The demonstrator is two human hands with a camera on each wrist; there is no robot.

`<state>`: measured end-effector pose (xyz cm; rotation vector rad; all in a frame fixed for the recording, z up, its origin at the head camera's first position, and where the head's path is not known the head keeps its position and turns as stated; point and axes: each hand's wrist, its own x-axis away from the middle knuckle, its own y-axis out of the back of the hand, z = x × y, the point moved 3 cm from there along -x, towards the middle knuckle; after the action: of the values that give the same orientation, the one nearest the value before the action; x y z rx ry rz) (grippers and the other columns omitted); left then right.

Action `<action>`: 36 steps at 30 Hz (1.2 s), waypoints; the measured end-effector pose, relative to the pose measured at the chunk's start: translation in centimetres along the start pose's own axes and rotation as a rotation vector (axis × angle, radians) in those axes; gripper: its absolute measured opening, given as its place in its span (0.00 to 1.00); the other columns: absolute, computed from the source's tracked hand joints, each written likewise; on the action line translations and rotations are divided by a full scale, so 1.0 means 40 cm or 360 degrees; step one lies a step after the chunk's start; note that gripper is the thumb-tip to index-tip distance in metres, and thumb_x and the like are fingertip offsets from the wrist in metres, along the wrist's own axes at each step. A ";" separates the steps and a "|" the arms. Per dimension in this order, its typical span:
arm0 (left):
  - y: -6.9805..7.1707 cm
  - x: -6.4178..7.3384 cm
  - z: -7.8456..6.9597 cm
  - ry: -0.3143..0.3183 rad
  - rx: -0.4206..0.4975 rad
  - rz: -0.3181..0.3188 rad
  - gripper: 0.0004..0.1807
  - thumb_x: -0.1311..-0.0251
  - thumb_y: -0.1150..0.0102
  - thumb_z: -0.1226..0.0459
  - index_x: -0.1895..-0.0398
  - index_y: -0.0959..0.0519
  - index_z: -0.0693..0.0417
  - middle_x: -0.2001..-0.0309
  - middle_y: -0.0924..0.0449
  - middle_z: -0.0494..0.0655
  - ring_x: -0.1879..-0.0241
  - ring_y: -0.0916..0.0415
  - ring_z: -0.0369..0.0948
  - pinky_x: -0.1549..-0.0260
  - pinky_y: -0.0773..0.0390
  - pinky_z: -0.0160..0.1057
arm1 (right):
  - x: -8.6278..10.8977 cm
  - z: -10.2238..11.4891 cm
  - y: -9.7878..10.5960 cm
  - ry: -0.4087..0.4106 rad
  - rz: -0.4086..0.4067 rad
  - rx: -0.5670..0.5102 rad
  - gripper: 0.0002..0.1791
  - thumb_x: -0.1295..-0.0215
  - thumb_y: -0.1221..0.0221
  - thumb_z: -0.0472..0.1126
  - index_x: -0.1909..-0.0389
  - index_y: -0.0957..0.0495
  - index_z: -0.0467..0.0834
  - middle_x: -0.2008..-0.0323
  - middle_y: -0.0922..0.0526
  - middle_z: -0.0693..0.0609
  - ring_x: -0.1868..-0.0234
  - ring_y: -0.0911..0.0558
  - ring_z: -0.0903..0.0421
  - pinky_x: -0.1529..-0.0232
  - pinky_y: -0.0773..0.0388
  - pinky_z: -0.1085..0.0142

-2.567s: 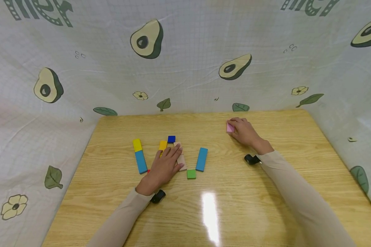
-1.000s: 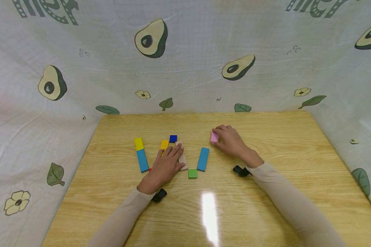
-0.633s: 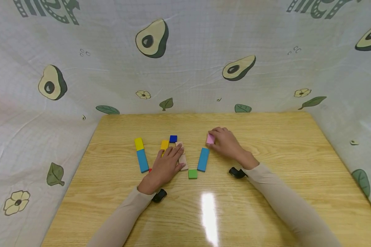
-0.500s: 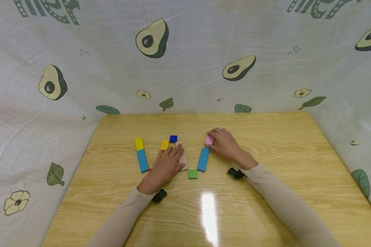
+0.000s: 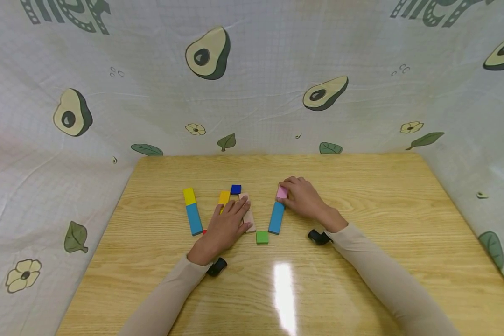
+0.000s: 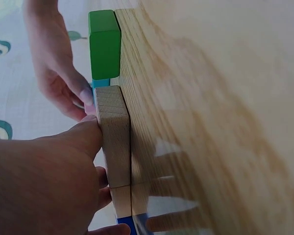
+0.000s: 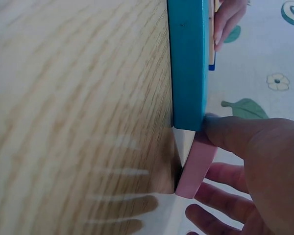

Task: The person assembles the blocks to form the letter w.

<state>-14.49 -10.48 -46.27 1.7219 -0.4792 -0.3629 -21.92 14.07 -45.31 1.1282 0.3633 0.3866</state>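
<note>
My right hand (image 5: 304,198) pinches a pink block (image 5: 282,192) at the far end of a long blue block (image 5: 276,218). In the right wrist view the pink block (image 7: 198,164) tilts, its end near the blue block (image 7: 188,63) raised off the table. My left hand (image 5: 222,228) lies with fingers spread over plain wooden blocks (image 5: 248,219) and an orange block (image 5: 224,197), partly hiding them. A dark blue block (image 5: 236,189) sits beyond its fingertips. The left wrist view has its thumb against a plain block (image 6: 115,142).
A green block (image 5: 262,237) lies just left of the long blue one's near end. Farther left, a yellow block (image 5: 189,196) and another blue block (image 5: 194,219) form a line. A red block (image 5: 204,231) shows partly beside my left hand. A patterned cloth (image 5: 260,70) hangs behind the table.
My right hand has brought the pink block left and nearer, from the far right of the table to the blue block's far end. My left hand has stayed in place.
</note>
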 end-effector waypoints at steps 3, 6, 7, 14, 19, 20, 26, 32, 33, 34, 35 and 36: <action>-0.001 -0.001 0.001 0.0004 0.0008 0.0019 0.35 0.19 0.47 0.50 0.17 0.37 0.56 0.17 0.43 0.52 0.24 0.39 0.57 0.30 0.38 0.64 | 0.002 0.000 0.000 0.0019 -0.0011 0.0007 0.30 0.27 0.32 0.47 0.33 0.21 0.32 0.36 0.20 0.35 0.37 0.23 0.35 0.36 0.26 0.40; 0.000 0.000 0.000 0.0004 0.0011 0.0015 0.35 0.20 0.47 0.50 0.18 0.37 0.56 0.17 0.42 0.53 0.24 0.38 0.57 0.30 0.38 0.64 | 0.004 0.001 -0.001 0.0033 -0.0016 0.0013 0.29 0.27 0.32 0.45 0.33 0.21 0.32 0.36 0.20 0.35 0.37 0.23 0.35 0.37 0.26 0.41; 0.001 0.001 0.000 0.0006 0.0010 0.0019 0.35 0.20 0.47 0.50 0.17 0.37 0.56 0.17 0.43 0.53 0.24 0.38 0.57 0.30 0.38 0.64 | 0.005 0.001 -0.001 0.0035 -0.0015 0.0017 0.29 0.27 0.32 0.45 0.33 0.21 0.32 0.36 0.20 0.35 0.37 0.23 0.35 0.37 0.26 0.41; -0.001 0.001 0.000 -0.0002 -0.0005 -0.0005 0.34 0.20 0.46 0.51 0.18 0.36 0.56 0.18 0.41 0.53 0.25 0.37 0.57 0.31 0.36 0.63 | 0.011 0.004 0.000 0.0041 0.0023 0.0016 0.28 0.25 0.34 0.45 0.32 0.22 0.33 0.35 0.21 0.35 0.36 0.23 0.35 0.36 0.27 0.40; 0.000 -0.004 0.001 -0.0004 0.0007 0.0016 0.35 0.20 0.47 0.50 0.17 0.37 0.56 0.17 0.43 0.52 0.24 0.38 0.57 0.30 0.38 0.64 | 0.014 0.006 0.001 0.0056 0.0024 0.0011 0.28 0.25 0.34 0.44 0.31 0.23 0.32 0.35 0.22 0.35 0.36 0.24 0.35 0.36 0.27 0.40; 0.001 -0.005 0.001 -0.0004 0.0010 0.0021 0.35 0.19 0.47 0.50 0.17 0.38 0.56 0.17 0.43 0.52 0.24 0.39 0.57 0.29 0.38 0.64 | 0.015 0.007 0.001 0.0056 0.0023 0.0008 0.28 0.25 0.34 0.44 0.31 0.23 0.32 0.35 0.22 0.34 0.36 0.24 0.35 0.36 0.27 0.40; 0.002 -0.010 0.004 -0.0025 0.0008 0.0032 0.35 0.19 0.47 0.50 0.17 0.38 0.57 0.16 0.44 0.53 0.22 0.41 0.58 0.29 0.40 0.65 | 0.020 0.007 0.003 0.0049 -0.0002 -0.0003 0.30 0.25 0.34 0.44 0.30 0.25 0.32 0.32 0.24 0.33 0.34 0.25 0.34 0.34 0.28 0.39; 0.006 -0.016 0.005 -0.0038 0.0001 0.0057 0.35 0.19 0.47 0.50 0.17 0.38 0.57 0.16 0.44 0.54 0.21 0.43 0.58 0.27 0.41 0.65 | 0.037 0.000 0.008 0.0018 -0.0034 -0.0024 0.29 0.25 0.35 0.43 0.30 0.24 0.32 0.33 0.24 0.32 0.33 0.26 0.33 0.33 0.29 0.38; 0.007 -0.017 0.006 -0.0036 0.0002 0.0061 0.35 0.19 0.47 0.50 0.17 0.38 0.57 0.16 0.44 0.54 0.21 0.43 0.58 0.27 0.42 0.65 | 0.042 -0.001 0.009 0.0016 -0.0040 -0.0020 0.29 0.25 0.35 0.43 0.30 0.24 0.32 0.33 0.24 0.32 0.34 0.25 0.33 0.33 0.29 0.38; 0.007 -0.016 0.007 -0.0035 0.0004 0.0067 0.35 0.19 0.47 0.50 0.17 0.38 0.57 0.16 0.44 0.54 0.21 0.43 0.58 0.26 0.42 0.65 | 0.048 -0.001 0.010 0.0015 -0.0048 -0.0013 0.28 0.25 0.35 0.42 0.30 0.24 0.32 0.34 0.23 0.32 0.34 0.25 0.33 0.34 0.28 0.38; 0.007 -0.015 0.008 -0.0032 0.0009 0.0071 0.35 0.19 0.47 0.51 0.18 0.38 0.57 0.17 0.44 0.54 0.21 0.43 0.58 0.26 0.42 0.65 | 0.054 -0.002 0.012 0.0008 -0.0051 -0.0018 0.28 0.25 0.35 0.42 0.30 0.24 0.32 0.34 0.23 0.32 0.34 0.25 0.32 0.34 0.29 0.38; 0.007 -0.013 0.010 -0.0029 0.0008 0.0081 0.35 0.19 0.47 0.50 0.17 0.38 0.57 0.16 0.45 0.54 0.20 0.44 0.58 0.26 0.43 0.65 | 0.060 -0.003 0.014 0.0003 -0.0057 -0.0016 0.28 0.25 0.35 0.42 0.30 0.24 0.32 0.34 0.23 0.32 0.34 0.25 0.32 0.34 0.28 0.38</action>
<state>-15.18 -10.60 -46.09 1.7091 -0.5365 -0.3414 -19.93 15.54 -45.05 1.1101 0.3822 0.3574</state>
